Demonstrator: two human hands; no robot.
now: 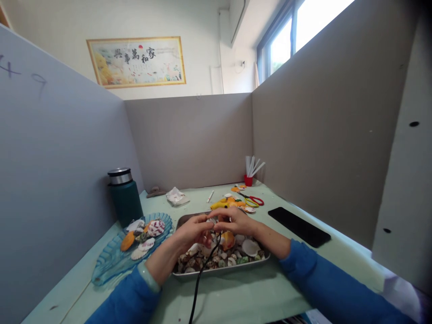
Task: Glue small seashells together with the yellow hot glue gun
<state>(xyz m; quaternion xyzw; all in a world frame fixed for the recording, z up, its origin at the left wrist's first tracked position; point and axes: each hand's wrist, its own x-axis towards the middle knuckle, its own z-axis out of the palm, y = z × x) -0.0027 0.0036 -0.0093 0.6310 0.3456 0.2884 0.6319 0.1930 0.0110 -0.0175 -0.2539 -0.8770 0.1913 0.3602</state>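
Above a metal tray [222, 268] filled with shells and small stones, my left hand [195, 230] and my right hand [234, 220] meet at the fingertips. The fingers of both hands are pinched round something small and pale, too small to name. A black cable [199, 281] runs from the front edge up to just below the hands. Inside the tray, an orange shell [228, 240] and a white shell [250, 247] lie on the right side.
On the left are a blue shell-shaped dish [108, 265] with shells and a green bottle [125, 200]. Behind the tray lie a yellow glue gun [221, 204], scissors [254, 200] and crumpled paper [176, 196]. A red cup [248, 180] holds white sticks. A black phone [299, 226] lies right.
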